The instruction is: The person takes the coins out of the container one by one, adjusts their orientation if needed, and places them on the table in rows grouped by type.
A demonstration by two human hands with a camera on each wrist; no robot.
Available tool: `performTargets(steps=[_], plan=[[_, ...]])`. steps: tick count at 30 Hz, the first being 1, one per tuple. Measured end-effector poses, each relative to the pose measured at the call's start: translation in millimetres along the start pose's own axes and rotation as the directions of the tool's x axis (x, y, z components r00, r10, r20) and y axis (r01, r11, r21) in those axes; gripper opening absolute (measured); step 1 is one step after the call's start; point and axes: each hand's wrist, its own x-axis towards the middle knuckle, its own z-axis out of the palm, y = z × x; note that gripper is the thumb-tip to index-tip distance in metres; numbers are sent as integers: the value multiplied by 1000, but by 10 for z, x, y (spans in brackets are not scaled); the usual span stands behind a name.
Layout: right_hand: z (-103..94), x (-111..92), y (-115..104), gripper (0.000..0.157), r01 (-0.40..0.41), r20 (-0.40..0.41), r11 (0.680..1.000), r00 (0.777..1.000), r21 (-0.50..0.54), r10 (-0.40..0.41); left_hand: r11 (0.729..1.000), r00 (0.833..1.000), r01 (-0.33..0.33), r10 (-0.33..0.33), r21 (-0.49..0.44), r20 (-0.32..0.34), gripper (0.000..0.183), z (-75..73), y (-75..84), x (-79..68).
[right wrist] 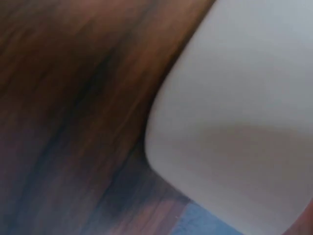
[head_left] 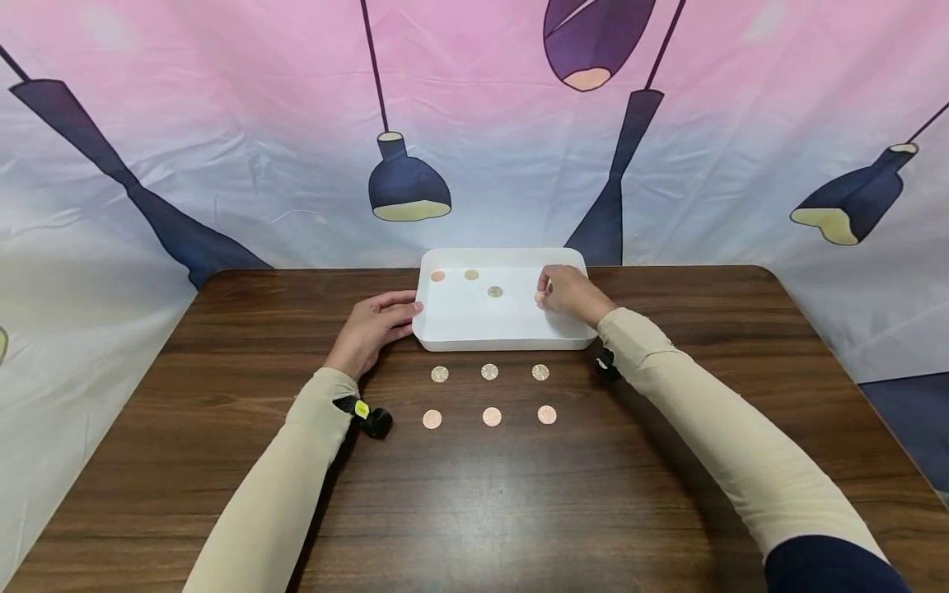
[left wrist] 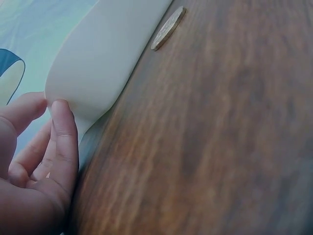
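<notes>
A white tray (head_left: 482,321) lies near the far edge of the table. My left hand (head_left: 376,323) is at its left side, thumb and fingertips holding the wall, as the left wrist view also shows on the tray's wall (left wrist: 98,63). Reaching over the tray's right part, my right hand (head_left: 571,291) pinches a copper-coloured coin (head_left: 539,297), partly hidden by the fingers. Inside the tray are a copper-coloured coin (head_left: 437,276) and two yellowish coins, one at the back (head_left: 471,274) and another (head_left: 495,291) nearer the middle.
In front of the tray lies a row of three yellowish coins (head_left: 489,372). Closer to me is a row of three copper-coloured coins (head_left: 492,417). Behind the wooden table (head_left: 474,511) hangs a printed cloth (head_left: 504,165). The right wrist view shows the tray's corner (right wrist: 220,122).
</notes>
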Motion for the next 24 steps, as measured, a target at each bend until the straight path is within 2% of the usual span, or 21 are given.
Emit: performTargets(steps=[6,10,18,24], plan=[[65,-26,19,13,114,4,988,993,-107,-114,1000,1000,4,-4,9,-4,57,19,8,5],[83,-28,32,15,160,9,980,987,-115,-160,1000,1000,6,-6,4,-8,57,15,2,9],[48,-34,80,19,73,-5,997,997,30,-73,1000,1000,-7,7,-4,-7,55,23,-12,16],[66,-25,87,25,102,-44,994,994,32,-101,1000,1000,0,0,-3,-17,54,19,-2,3]])
